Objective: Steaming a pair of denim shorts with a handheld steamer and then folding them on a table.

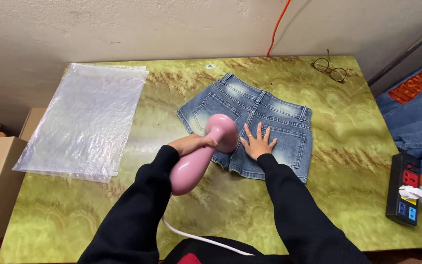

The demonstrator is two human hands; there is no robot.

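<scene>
Steaming is judged under way: pink garment steamer is gripped by left hand, denim shorts at surface centre are pinned flat by open right hand; sweeping toward 12 o'clock is called for.

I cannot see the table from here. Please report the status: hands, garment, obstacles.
Left hand grips pink steamer, head on denim shorts. Right hand flat on shorts, fingers spread. Nothing blocking; plastic bags lie apart, left.
</scene>
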